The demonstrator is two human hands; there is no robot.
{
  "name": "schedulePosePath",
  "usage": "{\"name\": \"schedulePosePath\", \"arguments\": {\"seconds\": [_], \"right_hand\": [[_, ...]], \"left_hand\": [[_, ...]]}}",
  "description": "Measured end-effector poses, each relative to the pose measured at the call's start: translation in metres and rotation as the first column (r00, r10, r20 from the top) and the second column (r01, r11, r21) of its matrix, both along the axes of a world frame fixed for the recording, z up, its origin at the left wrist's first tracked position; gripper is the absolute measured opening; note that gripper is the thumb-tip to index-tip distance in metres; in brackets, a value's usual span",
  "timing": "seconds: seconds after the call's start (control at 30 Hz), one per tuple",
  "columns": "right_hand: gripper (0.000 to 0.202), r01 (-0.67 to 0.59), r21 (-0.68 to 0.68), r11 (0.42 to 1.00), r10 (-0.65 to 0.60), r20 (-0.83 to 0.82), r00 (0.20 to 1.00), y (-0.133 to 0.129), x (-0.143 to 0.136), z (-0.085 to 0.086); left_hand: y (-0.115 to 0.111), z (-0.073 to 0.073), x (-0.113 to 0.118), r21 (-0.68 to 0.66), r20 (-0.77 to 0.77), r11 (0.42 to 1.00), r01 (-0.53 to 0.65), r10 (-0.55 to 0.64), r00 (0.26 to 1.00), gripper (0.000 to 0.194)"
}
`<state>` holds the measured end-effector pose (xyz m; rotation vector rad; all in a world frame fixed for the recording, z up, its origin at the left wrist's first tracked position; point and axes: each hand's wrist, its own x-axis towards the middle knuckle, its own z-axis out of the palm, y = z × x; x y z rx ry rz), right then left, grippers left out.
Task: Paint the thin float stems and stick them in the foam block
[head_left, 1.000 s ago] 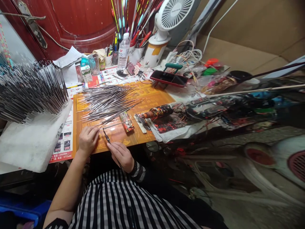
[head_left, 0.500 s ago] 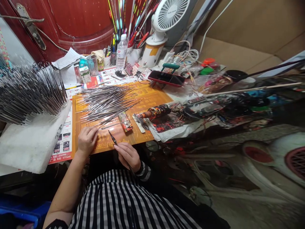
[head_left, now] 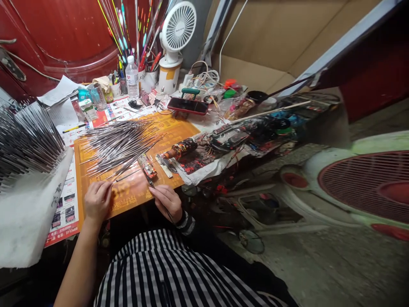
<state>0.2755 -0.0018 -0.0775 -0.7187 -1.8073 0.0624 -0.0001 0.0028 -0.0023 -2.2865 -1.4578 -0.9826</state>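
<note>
My left hand is closed in a pinch at the front of the orange board. A thin dark stick, like a slim fishing float, runs right from its fingertips. My right hand is closed around a slim paintbrush with a dark tip. The brush tip is at the near end of a small paint-stained box; whether they touch I cannot tell. Behind my hands lies a heap of similar thin sticks.
Many upright dark sticks stand in a white foam block at left. Behind are a water bottle, a white fan and a phone on a stand. Paint-smeared clutter covers the right side.
The view has swung to the right, so things on the table sit farther left. The brush tip has moved from open space over the board to the small box. Both hands keep their grip.
</note>
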Motion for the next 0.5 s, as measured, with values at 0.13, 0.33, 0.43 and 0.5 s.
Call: {"name": "schedulePosePath", "arguments": {"seconds": [0.13, 0.33, 0.43, 0.5], "right_hand": [[0.053, 0.006, -0.013, 1.000, -0.006, 0.004, 1.000, -0.0001, -0.0012, -0.0004], [0.054, 0.011, -0.019, 1.000, -0.011, 0.014, 1.000, -0.0005, -0.0028, 0.0006], [0.053, 0.017, -0.020, 1.000, -0.017, 0.011, 1.000, -0.0007, -0.0036, 0.0019], [0.053, 0.023, -0.021, 1.000, -0.023, 0.009, 1.000, -0.0009, -0.0041, 0.0024]], "left_hand": [[0.0002, 0.0011, 0.0005, 0.008, -0.024, 1.000, -0.004, 0.004, 1.000, 0.014], [0.0005, 0.0006, -0.0001, 0.004, -0.029, 1.000, -0.003, 0.004, 1.000, 0.016], [0.0004, -0.0003, -0.0002, 0.003, -0.030, 1.000, -0.009, 0.009, 1.000, 0.016], [0.0002, -0.0005, -0.0001, 0.000, -0.026, 1.000, -0.013, 0.013, 1.000, 0.016]]}}
